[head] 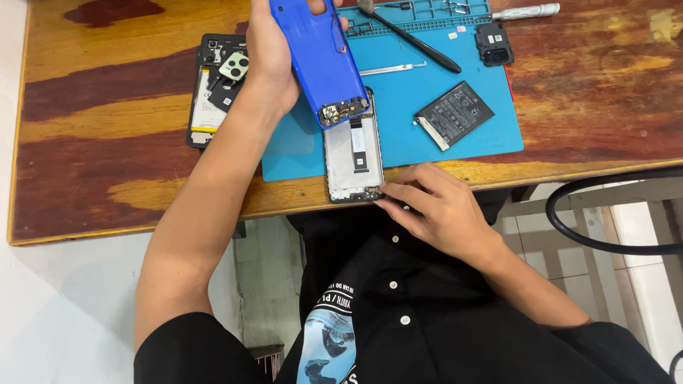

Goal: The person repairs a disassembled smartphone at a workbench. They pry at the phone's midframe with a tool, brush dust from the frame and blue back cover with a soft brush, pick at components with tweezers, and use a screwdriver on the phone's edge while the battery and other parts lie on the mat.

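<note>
Stretching across the far part of the scene, a worn wooden table (107,142) is bearing one blue work mat (469,128), with pale tiled floor (57,320) showing near. The left hand (267,60) is gripping one blue back cover (320,57), lifted just above an opened phone (353,153) at the near edge. The right hand (434,206) is pressing its fingertips (388,195) against that phone's near right corner. A second opened phone (213,89) is lying left; one battery (454,114) is resting right.

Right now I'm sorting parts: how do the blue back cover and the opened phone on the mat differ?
The blue back cover is lifted in the left hand; the opened phone lies flat on the mat, its near end touched by the right hand. The cover is blue, the phone's inside pale grey. Both are long rectangles.
</note>
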### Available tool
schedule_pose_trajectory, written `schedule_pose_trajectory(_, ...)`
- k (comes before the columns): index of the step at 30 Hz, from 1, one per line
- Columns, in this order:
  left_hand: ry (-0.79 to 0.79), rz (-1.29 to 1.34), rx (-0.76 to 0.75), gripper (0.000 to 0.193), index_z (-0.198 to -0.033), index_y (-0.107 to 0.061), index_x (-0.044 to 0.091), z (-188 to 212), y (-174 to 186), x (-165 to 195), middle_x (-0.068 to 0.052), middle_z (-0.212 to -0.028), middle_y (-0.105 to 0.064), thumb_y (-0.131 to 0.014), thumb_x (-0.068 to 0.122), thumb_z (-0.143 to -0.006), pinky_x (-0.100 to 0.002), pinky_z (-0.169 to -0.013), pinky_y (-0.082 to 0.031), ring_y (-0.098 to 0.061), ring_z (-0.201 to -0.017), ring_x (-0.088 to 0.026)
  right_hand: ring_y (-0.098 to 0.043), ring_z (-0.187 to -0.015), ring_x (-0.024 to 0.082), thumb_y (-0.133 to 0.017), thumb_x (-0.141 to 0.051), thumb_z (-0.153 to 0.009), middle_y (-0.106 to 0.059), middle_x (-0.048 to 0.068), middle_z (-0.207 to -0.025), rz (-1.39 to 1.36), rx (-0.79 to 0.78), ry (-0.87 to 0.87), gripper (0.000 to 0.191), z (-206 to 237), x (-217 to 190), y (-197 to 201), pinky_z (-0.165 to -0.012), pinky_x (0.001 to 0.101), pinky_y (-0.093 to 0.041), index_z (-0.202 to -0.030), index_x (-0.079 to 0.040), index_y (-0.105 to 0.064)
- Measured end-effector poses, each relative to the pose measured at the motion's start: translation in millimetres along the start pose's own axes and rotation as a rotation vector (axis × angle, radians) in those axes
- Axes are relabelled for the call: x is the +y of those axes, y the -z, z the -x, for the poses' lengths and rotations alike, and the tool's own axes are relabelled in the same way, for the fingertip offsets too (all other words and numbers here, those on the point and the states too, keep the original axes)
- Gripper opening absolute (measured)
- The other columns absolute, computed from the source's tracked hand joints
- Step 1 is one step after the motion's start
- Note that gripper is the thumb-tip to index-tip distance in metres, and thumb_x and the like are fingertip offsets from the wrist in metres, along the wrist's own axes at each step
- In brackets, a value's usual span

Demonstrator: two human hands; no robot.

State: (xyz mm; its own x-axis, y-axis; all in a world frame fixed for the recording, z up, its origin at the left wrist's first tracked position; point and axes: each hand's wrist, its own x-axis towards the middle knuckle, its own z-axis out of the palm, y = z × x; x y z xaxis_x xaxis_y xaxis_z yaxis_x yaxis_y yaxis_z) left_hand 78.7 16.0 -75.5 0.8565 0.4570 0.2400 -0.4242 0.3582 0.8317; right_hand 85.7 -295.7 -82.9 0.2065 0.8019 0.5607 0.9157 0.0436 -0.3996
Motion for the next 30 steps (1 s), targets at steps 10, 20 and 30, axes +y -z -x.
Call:
schedule_pose_trajectory(10,0.051,-0.039,0.000,0.055,-0.093,-0.060,0.005,0.3,1.6,-2.2,-0.020,-0.093,-0.074,-0.024,0.046,-0.106,-0.046,-0.080,-0.064,-0.074,-0.085,-0.030,-0.066,-0.082,0.026,-0.089,-0.013,-0.080,-0.067,0.009,-0.095,-0.040,0.014,0.002,0.035,-1.2,3.8,-1.3,-0.068,0.0362,-0.054,-0.107,0.000,-0.072)
schedule_pose_trajectory(20,0.077,-0.041,0.001,0.056,-0.100,-0.060,0.004,0.3,5.7,-4.0,-0.024,-0.097,-0.075,-0.022,0.044,-0.106,-0.047,-0.078,-0.064,-0.074,-0.084,-0.030,-0.065,-0.079,0.024,-0.089,-0.010,-0.079,-0.066,0.008,-0.092,-0.032,0.046,0.032,0.030,2.7,6.1,-7.3,-0.068,0.0353,-0.053,-0.103,0.000,-0.072)
schedule_pose_trajectory(30,0.040,-0.095,-0.061,0.062,-0.103,-0.065,-0.001,1.8,3.2,-2.8,-0.020,-0.095,-0.074,-0.021,0.043,-0.106,-0.045,-0.076,-0.064,-0.072,-0.082,-0.027,-0.066,-0.080,0.024,-0.089,-0.009,-0.080,-0.066,0.009,-0.093,-0.054,0.067,0.015,0.030,3.0,6.9,-9.3,-0.068,0.0347,-0.053,-0.102,0.002,-0.071)
